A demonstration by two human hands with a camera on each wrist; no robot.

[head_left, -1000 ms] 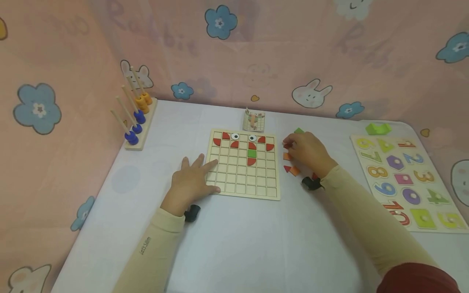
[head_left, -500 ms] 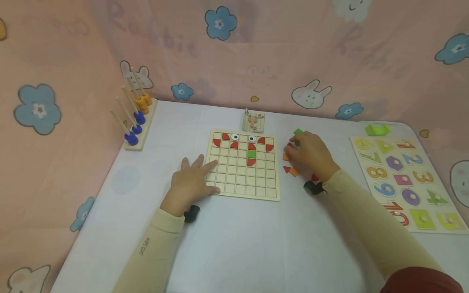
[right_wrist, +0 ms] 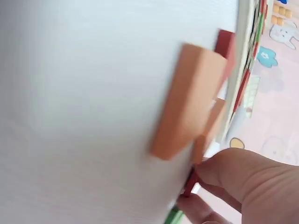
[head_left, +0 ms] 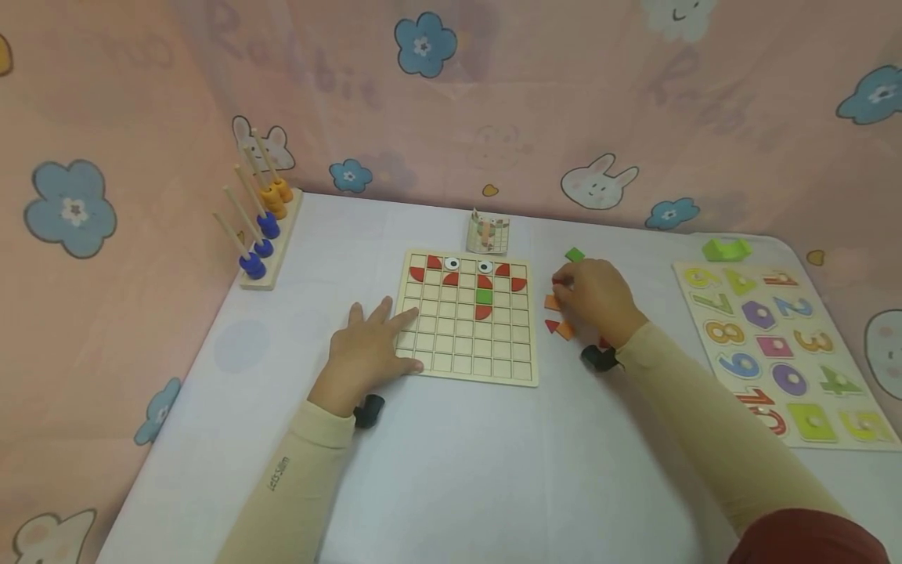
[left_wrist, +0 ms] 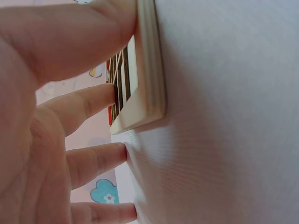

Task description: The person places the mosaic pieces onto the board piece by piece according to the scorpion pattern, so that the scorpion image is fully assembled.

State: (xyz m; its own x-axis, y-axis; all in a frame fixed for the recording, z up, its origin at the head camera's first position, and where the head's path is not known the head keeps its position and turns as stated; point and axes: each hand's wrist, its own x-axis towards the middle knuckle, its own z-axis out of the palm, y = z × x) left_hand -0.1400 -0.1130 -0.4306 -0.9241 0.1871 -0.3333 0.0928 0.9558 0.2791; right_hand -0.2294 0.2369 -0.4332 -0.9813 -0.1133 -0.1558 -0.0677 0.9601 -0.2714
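A square wooden grid board point(head_left: 451, 364) lies mid-table, with red quarter-round pieces, two eye pieces and a green square point(head_left: 484, 296) in its upper cells. My left hand point(head_left: 362, 356) is spread flat at its left side, thumb and index finger touching the board's edge in the left wrist view. To the right of the board, my right hand point(head_left: 597, 294) pinches a small red piece point(right_wrist: 190, 182) between thumb and finger, close over the table. Nearby lie a green piece point(head_left: 575, 254), orange pieces point(head_left: 553, 302) and a red triangle point(head_left: 551, 326); another red piece is partly hidden under the wrist.
Behind the board stands a small pattern card point(head_left: 488, 243). A wooden peg counter point(head_left: 275, 251) with blue and orange beads is at the back left. A number-and-shape puzzle board point(head_left: 764, 294) lies at the right, with a light green block point(head_left: 727, 249) behind it.
My right hand shifts slightly among the loose pieces, and the red piece at its fingertips moves a little right. The green piece, partly covered before, shows more fully. My left hand stays put.
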